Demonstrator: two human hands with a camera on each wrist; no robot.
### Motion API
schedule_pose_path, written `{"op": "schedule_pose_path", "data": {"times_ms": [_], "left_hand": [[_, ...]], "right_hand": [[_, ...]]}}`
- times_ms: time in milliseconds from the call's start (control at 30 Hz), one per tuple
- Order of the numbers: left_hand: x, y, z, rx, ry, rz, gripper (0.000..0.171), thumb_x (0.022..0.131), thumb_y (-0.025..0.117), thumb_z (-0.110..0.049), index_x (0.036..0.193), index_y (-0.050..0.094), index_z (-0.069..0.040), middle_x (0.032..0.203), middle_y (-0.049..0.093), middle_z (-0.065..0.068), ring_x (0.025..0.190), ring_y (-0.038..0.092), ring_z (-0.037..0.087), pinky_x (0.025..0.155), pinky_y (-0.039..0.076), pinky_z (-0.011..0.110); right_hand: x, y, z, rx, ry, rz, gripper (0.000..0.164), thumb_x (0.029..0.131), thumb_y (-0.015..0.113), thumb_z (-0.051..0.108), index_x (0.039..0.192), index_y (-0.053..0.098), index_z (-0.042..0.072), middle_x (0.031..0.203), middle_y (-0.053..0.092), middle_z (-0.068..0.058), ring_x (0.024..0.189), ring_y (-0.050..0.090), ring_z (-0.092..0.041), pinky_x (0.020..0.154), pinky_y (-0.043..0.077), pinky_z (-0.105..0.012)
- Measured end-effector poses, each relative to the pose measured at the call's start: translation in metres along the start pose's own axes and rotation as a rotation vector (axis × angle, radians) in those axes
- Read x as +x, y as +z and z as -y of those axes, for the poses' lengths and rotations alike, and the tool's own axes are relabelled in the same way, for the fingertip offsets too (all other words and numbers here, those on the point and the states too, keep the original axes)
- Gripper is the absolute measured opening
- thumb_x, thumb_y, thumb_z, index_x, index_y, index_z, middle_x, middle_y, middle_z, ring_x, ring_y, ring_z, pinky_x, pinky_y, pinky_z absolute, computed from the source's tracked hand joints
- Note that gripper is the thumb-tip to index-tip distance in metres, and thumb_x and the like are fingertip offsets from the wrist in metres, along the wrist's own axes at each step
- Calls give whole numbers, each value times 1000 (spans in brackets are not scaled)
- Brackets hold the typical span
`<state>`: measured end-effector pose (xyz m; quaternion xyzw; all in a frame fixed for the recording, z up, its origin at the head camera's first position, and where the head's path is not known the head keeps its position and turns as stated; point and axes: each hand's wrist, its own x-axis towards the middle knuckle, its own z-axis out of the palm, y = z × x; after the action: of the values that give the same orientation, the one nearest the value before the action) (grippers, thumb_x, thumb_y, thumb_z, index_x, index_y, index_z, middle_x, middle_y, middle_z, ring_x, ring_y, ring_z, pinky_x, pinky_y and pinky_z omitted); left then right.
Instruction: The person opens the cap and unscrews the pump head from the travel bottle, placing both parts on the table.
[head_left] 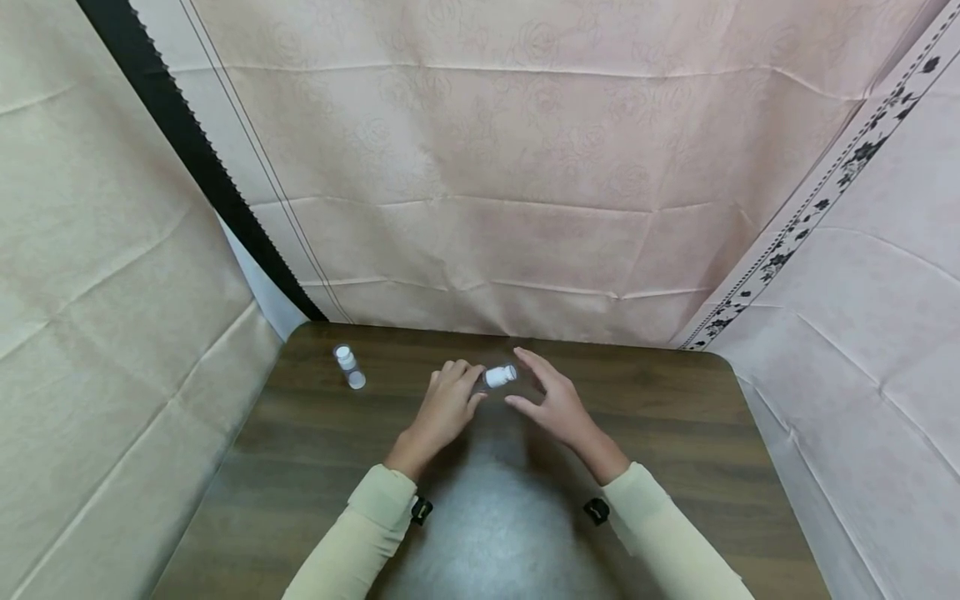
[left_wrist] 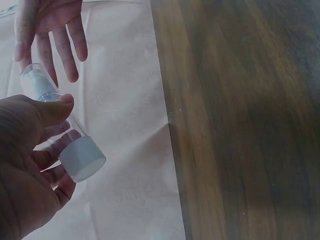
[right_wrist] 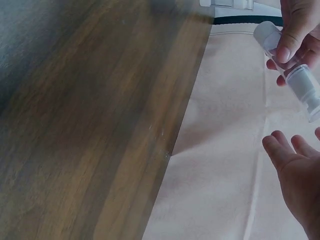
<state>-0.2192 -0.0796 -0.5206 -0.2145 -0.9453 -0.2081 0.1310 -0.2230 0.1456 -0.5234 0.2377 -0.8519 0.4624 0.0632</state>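
Observation:
My left hand [head_left: 446,406] grips a small clear pump bottle [head_left: 499,377] around its middle, above the table. The bottle lies tilted across the fingers, its white base [left_wrist: 83,158] sticking out at one end. At the other end, a see-through cap [left_wrist: 35,77] covers the white pump top. Fingers spread, my right hand [head_left: 561,407] hovers just beyond that capped end. In the right wrist view the right hand [right_wrist: 300,182] holds nothing, and a gap separates it from the bottle [right_wrist: 301,82].
A second, similar small bottle [head_left: 349,367] is on the left back part of the brown wooden table [head_left: 300,467]. Pale cloth [head_left: 525,167] hangs behind the table's back edge, and more cloth flanks both sides.

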Motion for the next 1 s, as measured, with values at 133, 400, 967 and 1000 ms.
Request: {"op": "schedule_pose_path", "data": {"times_ms": [133, 400, 967, 1000], "left_hand": [[3, -1, -6, 48, 27, 28, 41, 92, 79, -23, 129, 67, -8, 112, 65, 7, 105, 58, 26, 85, 45, 42], [6, 1, -16, 126, 73, 80, 43, 93, 79, -23, 131, 67, -7, 113, 64, 7, 102, 56, 24, 84, 42, 38], [7, 5, -26, 177, 111, 119, 38, 96, 76, -26, 129, 67, -10, 111, 63, 4, 99, 53, 21, 83, 40, 36], [7, 5, -26, 179, 111, 116, 38, 96, 76, -26, 129, 67, -11, 111, 63, 4, 99, 53, 21, 83, 40, 36]], "right_hand": [[-1, -1, 0, 28, 1, 15, 73, 89, 83, 20, 154, 48, 20, 154, 51, -6, 131, 60, -28, 103, 53, -47], [-2, -5, -2, -4, -44, 46, 63, 91, 80, 20, 148, 55, 19, 151, 54, -6, 131, 61, -26, 98, 57, -40], [-8, -7, -7, 54, 89, 67, 35, 94, 76, 14, 129, 70, 12, 125, 69, -6, 106, 72, -21, 84, 60, -27], [-9, -7, -7, 53, 91, 62, 34, 94, 75, 14, 128, 71, 13, 124, 69, -6, 105, 72, -20, 84, 60, -27]]}}
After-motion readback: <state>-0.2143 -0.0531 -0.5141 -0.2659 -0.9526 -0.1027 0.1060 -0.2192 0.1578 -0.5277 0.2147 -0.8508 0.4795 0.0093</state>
